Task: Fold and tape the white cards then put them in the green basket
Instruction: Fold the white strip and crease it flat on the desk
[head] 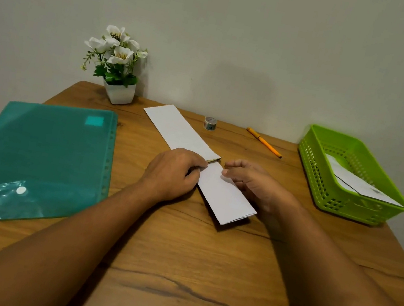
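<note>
Left grip [174,172] pinches white card [225,197] at fold; right grip [252,182] loosely curled, holding nothing, touching card. Align edges between grips, crease outward before taping.

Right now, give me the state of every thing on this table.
white card, partly folded, flat under both hands
left hand, pinches the card's fold
right hand, rests on the card, fingers loosely curled
green basket, holds one folded card
tape roll, untouched
orange pen, lying flat
teal folder, closed, flat
flower pot, upright
</note>
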Tool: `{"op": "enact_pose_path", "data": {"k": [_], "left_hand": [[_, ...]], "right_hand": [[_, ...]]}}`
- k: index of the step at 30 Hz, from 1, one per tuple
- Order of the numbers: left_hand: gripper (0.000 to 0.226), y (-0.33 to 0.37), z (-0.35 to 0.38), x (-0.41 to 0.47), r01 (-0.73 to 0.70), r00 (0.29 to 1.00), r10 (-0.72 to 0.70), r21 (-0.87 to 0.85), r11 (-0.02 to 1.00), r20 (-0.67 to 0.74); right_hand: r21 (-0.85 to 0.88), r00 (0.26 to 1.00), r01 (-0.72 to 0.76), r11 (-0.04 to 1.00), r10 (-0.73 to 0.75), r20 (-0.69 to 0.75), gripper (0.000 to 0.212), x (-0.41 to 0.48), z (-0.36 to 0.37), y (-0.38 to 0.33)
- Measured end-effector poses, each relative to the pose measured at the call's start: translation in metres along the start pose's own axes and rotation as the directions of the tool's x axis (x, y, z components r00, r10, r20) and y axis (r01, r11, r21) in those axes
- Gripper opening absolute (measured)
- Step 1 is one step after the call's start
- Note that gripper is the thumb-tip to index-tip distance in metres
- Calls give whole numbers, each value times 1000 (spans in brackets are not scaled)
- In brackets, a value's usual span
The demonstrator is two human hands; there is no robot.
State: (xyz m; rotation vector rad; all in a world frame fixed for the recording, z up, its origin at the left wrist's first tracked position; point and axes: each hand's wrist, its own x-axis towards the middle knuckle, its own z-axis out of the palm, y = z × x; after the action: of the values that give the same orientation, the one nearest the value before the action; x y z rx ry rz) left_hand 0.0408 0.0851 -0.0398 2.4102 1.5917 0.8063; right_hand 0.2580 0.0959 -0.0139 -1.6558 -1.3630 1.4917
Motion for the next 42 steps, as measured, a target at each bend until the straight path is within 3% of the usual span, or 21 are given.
{"op": "enact_pose_path", "data": {"k": [6, 15, 19, 27, 36, 42], "left_hand": [[38, -2, 2, 2, -29, 999, 29, 19, 999, 29], [35, 0, -1, -1, -68, 997, 68, 6, 998, 34], [35, 0, -1, -1, -48, 998, 48, 10, 999, 28], [38, -4, 2, 1, -32, 999, 32, 7, 999, 25], [38, 0, -2, -3, -108, 993, 109, -25, 994, 45], [39, -1, 0, -3, -86, 995, 87, -28, 996, 38]], "right_hand": [[3, 998, -49, 999, 49, 48, 55, -12, -15, 11], [-37, 994, 41, 998, -45, -103, 63, 13, 9, -10], [20, 994, 39, 999, -36, -106, 64, 12, 11, -10], [189, 999, -28, 982, 21, 41, 65, -18, -1, 8], [185, 999, 0, 983, 9, -47, 70, 5, 17, -11], [229, 998, 25, 973, -11, -65, 71, 4, 19, -6]]}}
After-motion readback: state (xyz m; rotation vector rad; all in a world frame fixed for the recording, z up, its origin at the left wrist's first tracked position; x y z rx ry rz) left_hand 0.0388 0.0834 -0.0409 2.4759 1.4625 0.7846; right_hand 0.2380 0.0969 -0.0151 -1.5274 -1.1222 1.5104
